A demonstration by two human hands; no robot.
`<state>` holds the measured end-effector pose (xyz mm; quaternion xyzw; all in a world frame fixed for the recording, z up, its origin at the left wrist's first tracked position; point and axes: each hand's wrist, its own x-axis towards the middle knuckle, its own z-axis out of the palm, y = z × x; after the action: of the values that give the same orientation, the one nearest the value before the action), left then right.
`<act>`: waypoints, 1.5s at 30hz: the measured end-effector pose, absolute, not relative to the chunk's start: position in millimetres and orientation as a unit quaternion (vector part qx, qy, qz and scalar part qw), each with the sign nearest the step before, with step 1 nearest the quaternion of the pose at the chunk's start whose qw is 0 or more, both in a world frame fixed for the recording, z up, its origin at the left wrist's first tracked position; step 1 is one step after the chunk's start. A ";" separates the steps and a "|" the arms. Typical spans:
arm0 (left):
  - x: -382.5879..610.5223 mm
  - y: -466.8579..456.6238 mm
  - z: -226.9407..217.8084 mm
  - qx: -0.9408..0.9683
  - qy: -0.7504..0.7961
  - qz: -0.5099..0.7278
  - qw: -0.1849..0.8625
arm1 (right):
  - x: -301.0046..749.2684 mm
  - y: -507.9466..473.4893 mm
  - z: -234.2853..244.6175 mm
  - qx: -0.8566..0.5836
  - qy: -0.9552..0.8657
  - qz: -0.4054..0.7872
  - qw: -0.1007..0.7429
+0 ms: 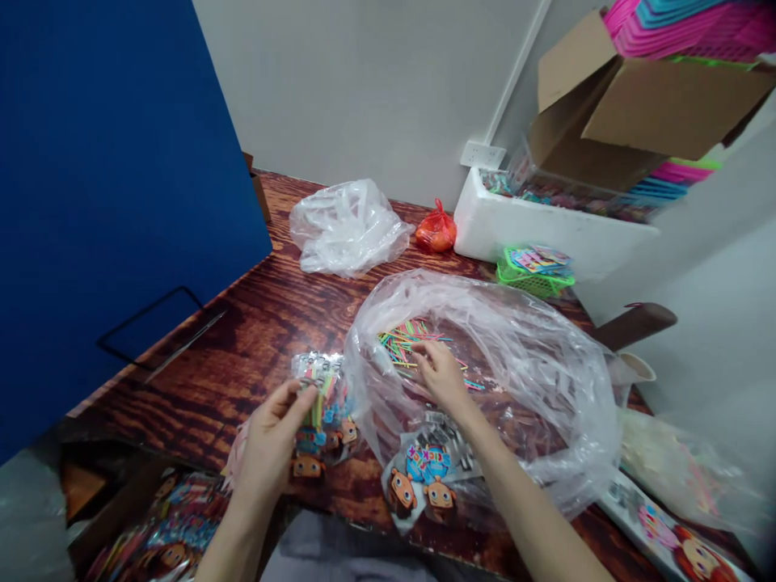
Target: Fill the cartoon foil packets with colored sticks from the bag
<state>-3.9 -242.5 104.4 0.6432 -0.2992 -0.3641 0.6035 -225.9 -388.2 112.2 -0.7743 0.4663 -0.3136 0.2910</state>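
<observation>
Sticks (397, 343) in pink, green, yellow and blue are lying loose inside the ring of a big clear plastic bag (539, 343), which sprawls from around the middle of the wood-grain bench (260, 323) over toward its right edge. Right hand (441, 376) is reaching in there with the fingers bunched pretty narrow, right at the pile, but I can't tell if it's actually got any. Left hand (272, 424) is nearer the front edge, thumb and fingertips almost together over some printed packets (331, 404); can't tell whether it's gripping one. Another batch, the cartoon-face packaging (430, 473), sits by the front edge, between the two forearms. Along the back edge there's a crumpled clear bag (352, 230) and a red bag (436, 230), then a white box (546, 226) at the back right corner, with a green basket (533, 283) just in front.
</observation>
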 end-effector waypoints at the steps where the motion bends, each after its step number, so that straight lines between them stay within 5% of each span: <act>1: 5.8 -249.6 99.9 0.684 -0.331 -0.287 0.583 | -226.7 -405.3 104.6 -0.805 0.488 -0.267 0.206; 4: 20.1 -273.8 82.3 0.781 -0.434 -0.073 0.443 | -222.6 -437.6 88.2 -0.858 0.498 -0.126 0.022; 7: 17.6 -288.5 69.7 0.808 -0.475 0.018 0.349 | -212.8 -443.4 81.9 -0.883 0.459 -0.056 -0.075; 17: 13.8 -276.0 87.3 0.767 -0.505 0.070 0.390 | -226.8 -445.6 82.0 -0.869 0.483 -0.050 -0.099; 23: -35.9 -263.8 124.0 0.691 -0.514 0.031 0.508 | -272.0 -449.4 96.4 -0.824 0.541 -0.147 0.074; 28: -95.3 -284.6 116.4 0.578 -0.505 -0.330 0.549 | -308.2 -450.0 81.4 -0.717 0.537 -0.231 0.380; 32: -130.2 -309.5 103.1 0.543 -0.409 -0.519 0.518 | -329.9 -448.7 67.4 -0.691 0.561 -0.246 0.385; 40: -157.8 -343.2 112.8 0.529 -0.413 -0.477 0.568 | -349.3 -424.6 91.0 -0.740 0.532 -0.323 0.256; 45: -180.7 -365.6 115.0 0.538 -0.524 -0.340 0.566 | -333.7 -389.7 91.5 -0.704 0.423 -0.241 0.518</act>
<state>-180.7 -365.6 115.0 0.5377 -0.5244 -0.3405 0.5657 -333.7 -389.7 91.5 -0.7035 0.4227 -0.2413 0.5178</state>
